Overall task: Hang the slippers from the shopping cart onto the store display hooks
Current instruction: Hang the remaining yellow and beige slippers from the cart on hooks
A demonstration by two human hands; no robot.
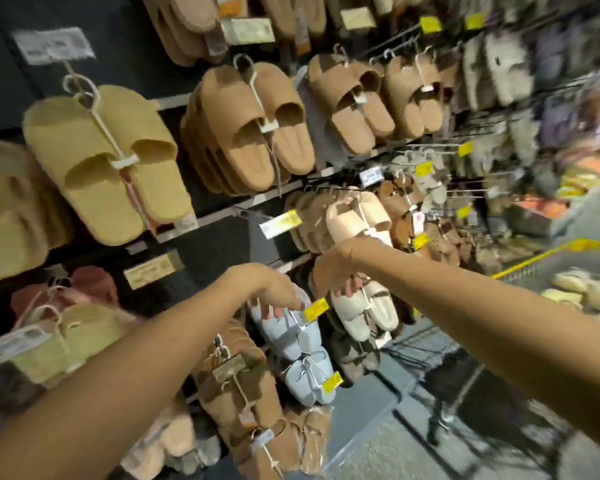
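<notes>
My right hand (340, 271) grips the top of a cream pair of slippers (364, 313) by its hanger, held low against the display wall. My left hand (274, 292) reaches to the light blue slippers (284, 334) hanging beside it, fingers curled at the hook with a yellow price tag (316, 309). The shopping cart (534, 268) with a yellow rim stands at the right and holds more pale slippers (582, 289).
The wall is packed with hanging slippers: yellow pairs (108, 164) at the left, tan pairs (253, 126) in the middle, brown ones (243, 393) low down, fuzzy grey ones at the far right. Bare wire hooks (465, 192) jut out further right. Grey floor lies below.
</notes>
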